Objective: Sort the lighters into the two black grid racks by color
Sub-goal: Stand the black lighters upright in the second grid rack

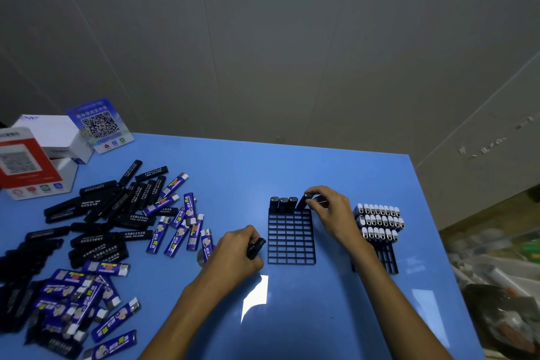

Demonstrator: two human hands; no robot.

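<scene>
Two black grid racks stand on the blue table. The near rack (pixel 291 238) holds three black lighters (pixel 283 204) upright in its far row. My right hand (pixel 328 210) pinches a fourth black lighter (pixel 303 202), tilted over the far right cell of that row. My left hand (pixel 238 251) grips another black lighter (pixel 256 247) just left of the rack. The right rack (pixel 387 257) carries several rows of blue lighters (pixel 380 222) with silver tops; my right forearm hides part of it.
A loose heap of black lighters (pixel 96 213) and blue lighters (pixel 178 231) covers the table's left side, with more blue ones (pixel 79 298) at the near left. White boxes (pixel 46 152) and a QR-code stand (pixel 100 126) sit at the far left corner. The table's right edge (pixel 438 242) drops to clutter.
</scene>
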